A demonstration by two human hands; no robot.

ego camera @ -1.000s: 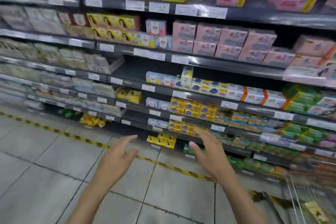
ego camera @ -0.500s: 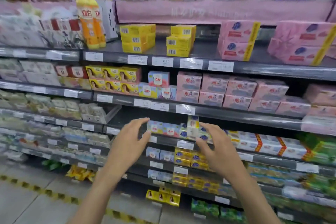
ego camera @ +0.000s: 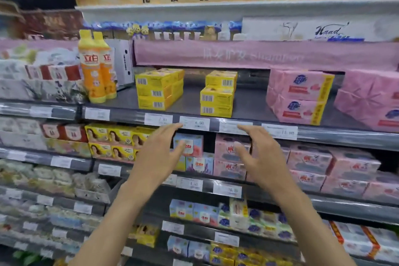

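Head view; where is the blue box (ego camera: 191, 147)?

On the second shelf, upright in its row, seen in the gap between the two hands; neither touches it.

And the hands?

Left hand (ego camera: 158, 157) and right hand (ego camera: 259, 157) are both raised, palms facing each other, fingers spread and lightly bent; they grip nothing; the fingertips show level with the price rail (ego camera: 129, 117) above the box.

So is it that box they want, or something higher?

I cannot tell; the yellow stack (ego camera: 217, 98) stands on the shelf just above the fingertips; a second yellow stack (ego camera: 156, 90) stands left of it, apart; both look untouched.

How far along, then?

Barely begun, I judge; the hands are only held out toward the shelving; nothing is picked or shifted; closing on a box and lifting it is all left.

What lies further out?

Pink boxes (ego camera: 308, 160) fill the blue box's shelf to the right; pink packs (ego camera: 300, 97) sit right of the yellow stacks; two orange bottles (ego camera: 95, 67) stand at the left of that upper shelf.
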